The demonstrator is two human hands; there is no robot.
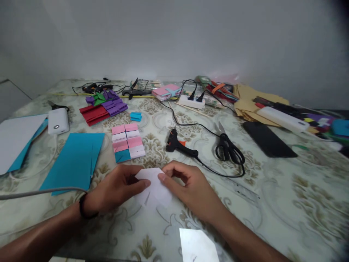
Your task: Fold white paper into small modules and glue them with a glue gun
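Note:
Between my two hands is a small white piece of folded paper (156, 187), held just above the tablecloth. My left hand (117, 187) pinches its left side, thumb on top. On the right side, my right hand (191, 187) grips it with the thumb pressed near the upper edge; the fingers behind the paper are hidden. Another white sheet (199, 245) lies at the front edge, below my right forearm. Beyond my hands sits a block of folded pink, white and blue papers (128, 142). A black glue gun (177, 143) lies right of that block.
Black scissors (229, 147) and a clear ruler (242, 191) lie to the right, near a black phone (268, 138). Blue sheets (72, 160) and a white power bank (58, 120) are left. Behind are red folded papers (94, 113) and a power strip (192, 102).

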